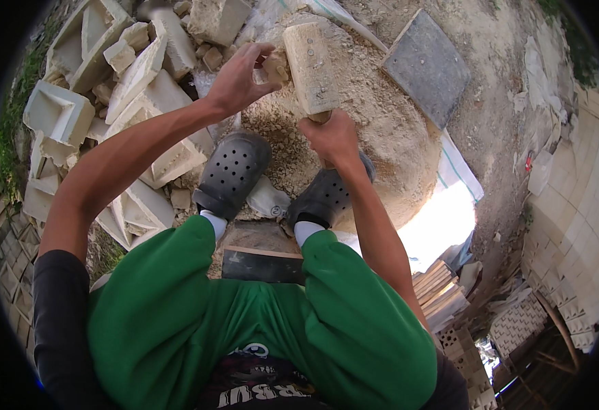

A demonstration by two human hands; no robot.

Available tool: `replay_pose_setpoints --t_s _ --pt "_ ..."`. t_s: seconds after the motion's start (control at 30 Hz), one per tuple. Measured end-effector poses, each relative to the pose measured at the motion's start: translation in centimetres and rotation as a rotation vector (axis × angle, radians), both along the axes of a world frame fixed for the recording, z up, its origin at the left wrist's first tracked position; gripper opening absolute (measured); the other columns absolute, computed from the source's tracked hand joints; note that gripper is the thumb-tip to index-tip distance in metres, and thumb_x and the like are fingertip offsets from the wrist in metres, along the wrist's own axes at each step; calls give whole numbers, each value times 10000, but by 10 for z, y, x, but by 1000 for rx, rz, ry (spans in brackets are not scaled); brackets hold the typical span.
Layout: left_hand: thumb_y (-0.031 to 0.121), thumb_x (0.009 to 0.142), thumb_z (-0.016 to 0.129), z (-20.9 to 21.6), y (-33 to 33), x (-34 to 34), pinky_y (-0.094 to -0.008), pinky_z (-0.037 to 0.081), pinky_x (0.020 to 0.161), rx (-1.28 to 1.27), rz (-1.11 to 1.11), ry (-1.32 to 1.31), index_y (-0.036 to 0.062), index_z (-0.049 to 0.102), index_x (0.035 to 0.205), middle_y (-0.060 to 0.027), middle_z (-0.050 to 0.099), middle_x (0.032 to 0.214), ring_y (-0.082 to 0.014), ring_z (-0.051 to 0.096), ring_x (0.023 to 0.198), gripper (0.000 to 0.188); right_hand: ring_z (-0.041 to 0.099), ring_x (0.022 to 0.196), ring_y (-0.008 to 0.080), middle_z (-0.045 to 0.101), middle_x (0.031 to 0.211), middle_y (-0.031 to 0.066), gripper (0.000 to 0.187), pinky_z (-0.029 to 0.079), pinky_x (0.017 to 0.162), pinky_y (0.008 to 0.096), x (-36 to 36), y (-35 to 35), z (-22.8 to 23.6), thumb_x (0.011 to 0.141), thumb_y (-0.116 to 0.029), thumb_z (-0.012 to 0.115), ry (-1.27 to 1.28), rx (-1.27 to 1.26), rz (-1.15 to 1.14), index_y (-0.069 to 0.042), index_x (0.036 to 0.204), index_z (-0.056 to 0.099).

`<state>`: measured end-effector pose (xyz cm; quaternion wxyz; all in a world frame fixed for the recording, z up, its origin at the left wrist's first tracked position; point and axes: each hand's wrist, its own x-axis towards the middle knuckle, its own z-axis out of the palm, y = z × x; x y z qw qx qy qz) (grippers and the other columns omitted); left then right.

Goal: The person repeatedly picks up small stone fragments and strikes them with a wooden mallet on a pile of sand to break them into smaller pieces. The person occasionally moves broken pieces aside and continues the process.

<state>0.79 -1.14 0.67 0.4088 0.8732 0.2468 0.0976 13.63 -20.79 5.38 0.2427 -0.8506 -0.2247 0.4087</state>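
Note:
My right hand (331,139) grips the short handle of a mallet, closed around it just below the head. The blocky, dust-covered mallet head (311,67) points away from me, above a heap of pale crumbs and powder (381,143). On its left, my left hand (243,78) has its thumb and fingers curled around a small pale chunk (275,68), which looks like plaster or stone. The chunk is close beside the mallet head; whether they touch I cannot tell.
Broken pale moulded blocks (135,89) are piled at the left. A grey square slab (428,67) lies at the far right of the heap. White sheeting (460,171) shows under the powder. My dark clogs (234,172) rest at the near edge, and stacked tiles (440,290) stand lower right.

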Motion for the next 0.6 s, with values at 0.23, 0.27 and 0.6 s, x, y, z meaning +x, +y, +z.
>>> replay_pose_setpoints --t_s 0.23,0.27,0.6 --pt "271 823 824 6 4 -8 -400 491 1030 -2 -22 6 11 508 1359 -185 614 1258 -312 619 1153 675 744 801 339 733 842 222 365 570 702 409 7 5 49 775 -268 732 14 192 -56 12 1009 726" --pt "272 824 823 7 4 -8 -400 489 1033 8 -22 11 10 509 1358 -188 614 1266 -315 618 1158 672 744 802 340 731 836 223 370 570 705 406 3 5 44 775 -266 731 2 309 -66 17 1014 722" --pt "277 809 832 6 2 -8 -408 500 1015 32 -34 -27 27 542 1329 -164 642 1267 -305 641 1147 646 723 918 395 732 910 246 412 568 805 441 4 4 29 754 -309 749 6 43 -56 31 985 722"
